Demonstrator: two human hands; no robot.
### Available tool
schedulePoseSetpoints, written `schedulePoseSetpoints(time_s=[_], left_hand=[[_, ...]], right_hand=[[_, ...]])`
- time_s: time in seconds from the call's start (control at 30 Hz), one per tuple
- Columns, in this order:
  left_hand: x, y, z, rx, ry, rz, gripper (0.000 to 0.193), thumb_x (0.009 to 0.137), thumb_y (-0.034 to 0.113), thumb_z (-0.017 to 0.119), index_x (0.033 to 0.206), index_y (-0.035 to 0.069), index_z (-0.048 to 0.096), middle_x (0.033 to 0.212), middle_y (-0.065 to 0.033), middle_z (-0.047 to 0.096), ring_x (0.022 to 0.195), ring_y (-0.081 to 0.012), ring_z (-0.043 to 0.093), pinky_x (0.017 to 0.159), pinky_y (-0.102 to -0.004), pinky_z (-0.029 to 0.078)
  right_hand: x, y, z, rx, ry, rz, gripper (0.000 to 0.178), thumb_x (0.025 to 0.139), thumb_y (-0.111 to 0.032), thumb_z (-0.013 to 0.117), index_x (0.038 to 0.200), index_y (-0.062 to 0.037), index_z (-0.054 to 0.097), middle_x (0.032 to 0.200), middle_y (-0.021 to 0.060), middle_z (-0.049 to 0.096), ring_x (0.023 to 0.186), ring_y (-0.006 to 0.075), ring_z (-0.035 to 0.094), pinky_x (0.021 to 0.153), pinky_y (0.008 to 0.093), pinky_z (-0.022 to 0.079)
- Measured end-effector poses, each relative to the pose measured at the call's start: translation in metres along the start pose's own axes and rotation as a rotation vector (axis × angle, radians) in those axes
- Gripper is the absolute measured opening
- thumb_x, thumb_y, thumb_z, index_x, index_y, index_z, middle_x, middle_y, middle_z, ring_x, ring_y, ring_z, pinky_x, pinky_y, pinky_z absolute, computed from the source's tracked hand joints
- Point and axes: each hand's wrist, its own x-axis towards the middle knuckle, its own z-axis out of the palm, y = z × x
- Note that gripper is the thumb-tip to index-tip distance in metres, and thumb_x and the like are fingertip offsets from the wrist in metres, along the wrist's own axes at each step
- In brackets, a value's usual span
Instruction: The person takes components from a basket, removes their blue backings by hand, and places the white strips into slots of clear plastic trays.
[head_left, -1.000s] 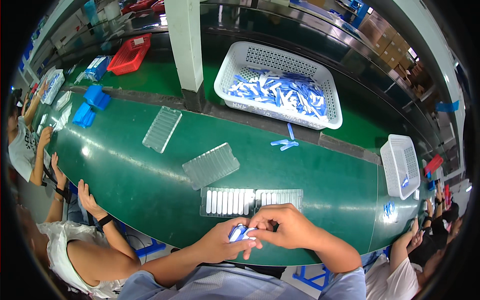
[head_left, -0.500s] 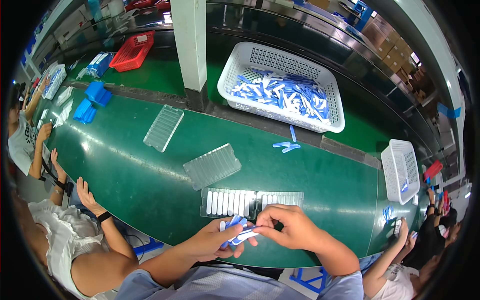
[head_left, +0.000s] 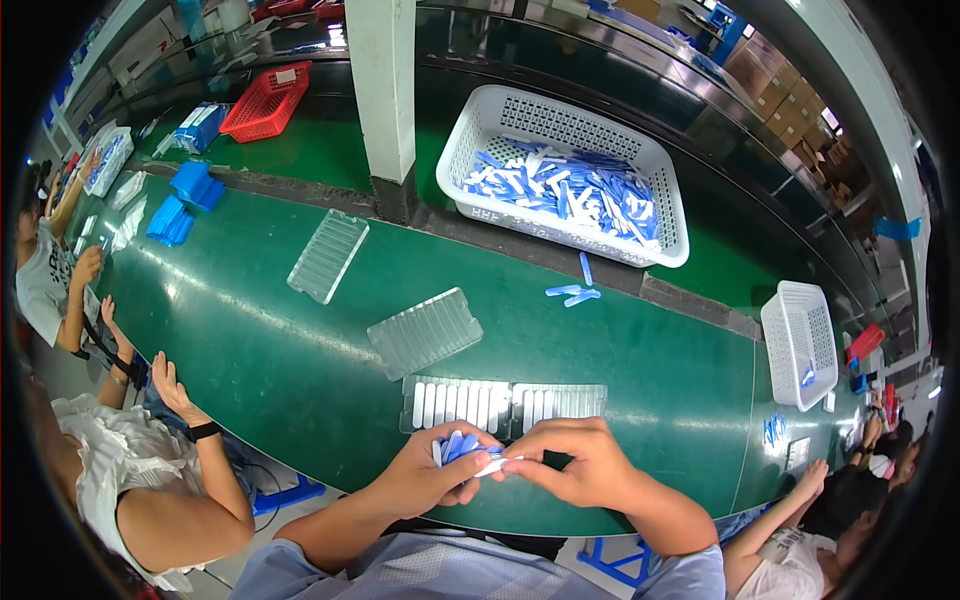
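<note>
My left hand [head_left: 432, 474] is closed round a bundle of small flat blue-and-white sticks [head_left: 458, 446] with rounded ends. Thumb and fingertips of my right hand [head_left: 578, 462] pinch the end of a white-faced stick [head_left: 492, 466] at the right side of that bundle. Just beyond my hands lies an open clear plastic case with grooves. Its left half [head_left: 456, 402] holds a row of several white sticks. More stand in its right half [head_left: 540, 402], whose near part my right hand hides.
Two clear ribbed trays [head_left: 425, 333] [head_left: 328, 256] lie on the green table. Behind them stands a white basket [head_left: 462, 150] full of sticks, with loose blue sticks [head_left: 575, 292] before it. A post [head_left: 385, 100] rises from the table. Co-workers sit at both sides; one's hand [head_left: 172, 385] is at left.
My left fingers have drawn in round the bundle, and the sticks have turned more upright. My right hand has shifted slightly. At right, a co-worker's hand has moved off a small white tray.
</note>
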Motion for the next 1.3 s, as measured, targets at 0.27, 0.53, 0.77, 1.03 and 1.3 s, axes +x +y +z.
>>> schedulePoseSetpoints(time_s=[0.27, 0.53, 0.77, 1.03, 1.3], left_hand=[[-0.003, 0.002, 0.007, -0.132, 0.020, 0.093, 0.018, 0.100, 0.011, 0.065, 0.114, 0.001, 0.061, 0.096, -0.0158, 0.071, 0.056, -0.0093, 0.054, 0.042, -0.0228, 0.029], [-0.003, -0.007, -0.002, 0.119, 0.043, 0.185, 0.013, 0.097, 0.011, 0.071, 0.105, 0.002, 0.067, 0.095, -0.0096, 0.071, 0.061, -0.0074, 0.059, 0.050, -0.0222, 0.042], [0.000, -0.013, 0.006, 0.520, 0.153, 0.516, 0.012, 0.098, 0.012, 0.069, 0.103, 0.001, 0.068, 0.093, -0.0092, 0.071, 0.064, -0.0065, 0.063, 0.053, -0.0224, 0.045], [0.000, 0.001, -0.001, -0.050, -0.104, -0.007, 0.023, 0.105, 0.022, 0.059, 0.115, 0.002, 0.060, 0.097, -0.0197, 0.070, 0.061, -0.0135, 0.064, 0.039, -0.0227, 0.027], [0.002, -0.008, -0.004, -0.104, -0.064, 0.061, 0.022, 0.103, 0.021, 0.062, 0.117, 0.004, 0.059, 0.100, -0.0205, 0.071, 0.061, -0.0159, 0.065, 0.039, -0.0215, 0.027]], right_hand=[[0.005, 0.000, -0.004, -0.066, 0.013, 0.054, 0.017, 0.087, -0.002, 0.074, 0.104, -0.0031, 0.074, 0.088, 0.0094, 0.072, 0.075, 0.0216, 0.067, 0.069, 0.0327, 0.055], [0.008, -0.008, 0.001, -0.168, 0.087, -0.212, 0.021, 0.085, -0.007, 0.079, 0.105, -0.0013, 0.073, 0.096, 0.0114, 0.070, 0.083, 0.0254, 0.068, 0.075, 0.0326, 0.056], [-0.001, -0.004, 0.001, -0.033, -0.018, 0.223, 0.015, 0.088, -0.014, 0.080, 0.096, -0.0033, 0.074, 0.082, 0.0065, 0.071, 0.071, 0.0165, 0.067, 0.064, 0.0286, 0.054], [0.003, -0.008, 0.000, -0.250, 0.015, -0.119, 0.017, 0.086, -0.006, 0.079, 0.102, -0.0007, 0.076, 0.083, 0.0086, 0.070, 0.070, 0.0203, 0.066, 0.060, 0.0313, 0.051], [0.002, -0.007, -0.005, -0.085, -0.065, -0.034, 0.030, 0.095, -0.008, 0.066, 0.125, -0.0018, 0.068, 0.082, 0.0098, 0.063, 0.068, 0.0233, 0.060, 0.063, 0.0349, 0.050]])
